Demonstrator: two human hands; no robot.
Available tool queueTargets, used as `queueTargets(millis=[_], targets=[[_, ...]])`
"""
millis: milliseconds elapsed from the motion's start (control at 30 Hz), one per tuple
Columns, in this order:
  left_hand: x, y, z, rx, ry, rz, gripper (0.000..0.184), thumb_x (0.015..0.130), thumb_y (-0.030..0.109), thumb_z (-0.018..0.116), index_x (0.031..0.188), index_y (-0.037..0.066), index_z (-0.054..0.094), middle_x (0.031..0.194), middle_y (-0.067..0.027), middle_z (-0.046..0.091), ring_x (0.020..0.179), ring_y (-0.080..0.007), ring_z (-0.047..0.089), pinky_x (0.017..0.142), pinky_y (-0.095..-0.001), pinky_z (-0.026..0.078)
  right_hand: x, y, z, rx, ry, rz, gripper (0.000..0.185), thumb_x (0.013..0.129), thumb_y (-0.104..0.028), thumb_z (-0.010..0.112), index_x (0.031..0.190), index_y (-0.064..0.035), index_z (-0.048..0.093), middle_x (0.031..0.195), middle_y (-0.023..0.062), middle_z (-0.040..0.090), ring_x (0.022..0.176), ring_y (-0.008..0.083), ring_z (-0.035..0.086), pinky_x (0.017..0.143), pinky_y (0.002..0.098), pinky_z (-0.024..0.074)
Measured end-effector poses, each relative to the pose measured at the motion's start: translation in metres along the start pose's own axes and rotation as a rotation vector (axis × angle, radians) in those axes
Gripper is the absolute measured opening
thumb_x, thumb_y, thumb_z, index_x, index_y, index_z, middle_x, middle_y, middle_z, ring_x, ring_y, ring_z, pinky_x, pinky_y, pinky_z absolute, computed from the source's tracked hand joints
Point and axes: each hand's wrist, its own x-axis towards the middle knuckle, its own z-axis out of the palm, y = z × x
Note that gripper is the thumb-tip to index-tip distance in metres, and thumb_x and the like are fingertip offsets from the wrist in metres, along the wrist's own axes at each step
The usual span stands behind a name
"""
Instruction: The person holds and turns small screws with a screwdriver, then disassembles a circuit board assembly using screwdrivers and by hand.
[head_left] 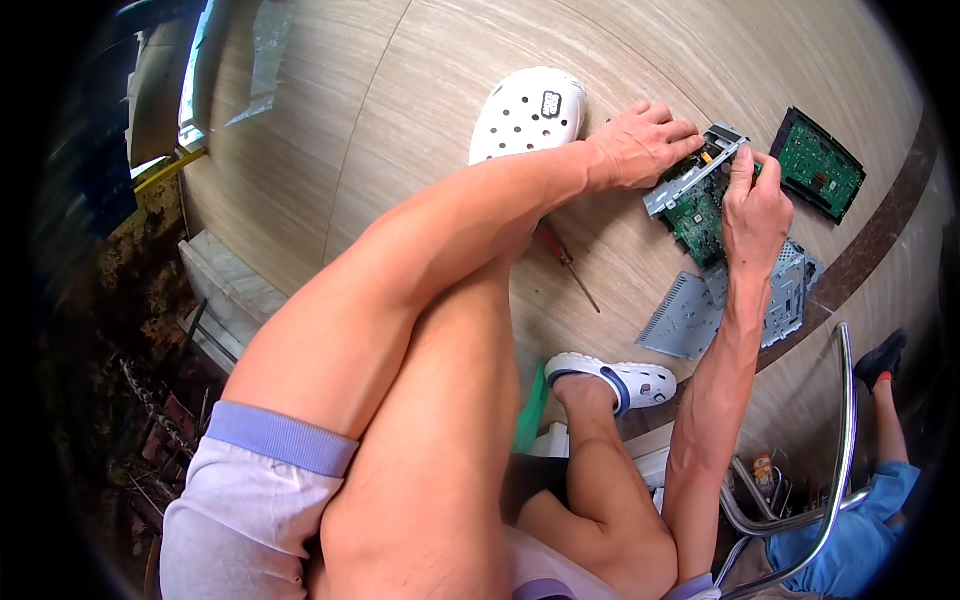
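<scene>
Handling the green circuit board [697, 222] with its metal bracket [690, 180], I'm finding it near the floor's dark border [880, 220]; I can't tell whether it is touching the floor. My right hand [757, 215] is pinching the bracket's upper end, while my left hand [645, 145] is reaching the opposite side, its fingertips too hidden to judge their grip. The hands are working apart, with the bracket between them. I'm reckoning it light and stiff, the bare parts fragile, the metal slick; the bracket's ends are offering the safest hold. Beyond, a framed board [820, 165] is lying closer to the border, metal plates [690, 315] are overlapping below, and a screwdriver [568, 262] is resting nearer the white clog [530, 110].
</scene>
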Motion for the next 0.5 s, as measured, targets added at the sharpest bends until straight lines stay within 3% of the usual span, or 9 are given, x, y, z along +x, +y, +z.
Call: queueTargets(millis=[100, 300, 500], targets=[[0.000, 0.000, 0.000, -0.015, 0.021, 0.002, 0.053, 0.083, 0.018, 0.068, 0.136, 0.013, 0.062, 0.133, -0.0023, 0.063, 0.108, -0.0266, 0.060, 0.096, -0.0409, 0.048, 0.001, -0.003, -0.002, -0.127, -0.038, 0.036, 0.038, 0.108, -0.038, 0.051, 0.115, -0.0025, 0.062, 0.096, 0.0250, 0.073, 0.089, 0.0443, 0.071, 0.074, 0.0498, 0.0552], [-0.001, 0.001, 0.002, -0.060, 0.057, -0.039, 0.052, 0.084, 0.017, 0.069, 0.135, 0.011, 0.062, 0.131, -0.0051, 0.064, 0.107, -0.0284, 0.062, 0.097, -0.0421, 0.049, -0.003, 0.012, 0.020, 0.119, 0.300, -0.307, 0.036, 0.109, -0.036, 0.050, 0.115, -0.0026, 0.062, 0.097, 0.0249, 0.072, 0.091, 0.0445, 0.071, 0.075, 0.0504, 0.0553], [-0.001, -0.002, 0.005, -0.130, 0.117, -0.043, 0.041, 0.088, 0.019, 0.069, 0.127, 0.008, 0.067, 0.127, -0.0086, 0.066, 0.104, -0.0311, 0.063, 0.096, -0.0427, 0.050, -0.007, 0.013, 0.021, 0.100, 0.203, -0.176, 0.032, 0.108, -0.033, 0.054, 0.112, -0.0027, 0.063, 0.093, 0.0246, 0.072, 0.086, 0.0439, 0.071, 0.071, 0.0493, 0.0550]])
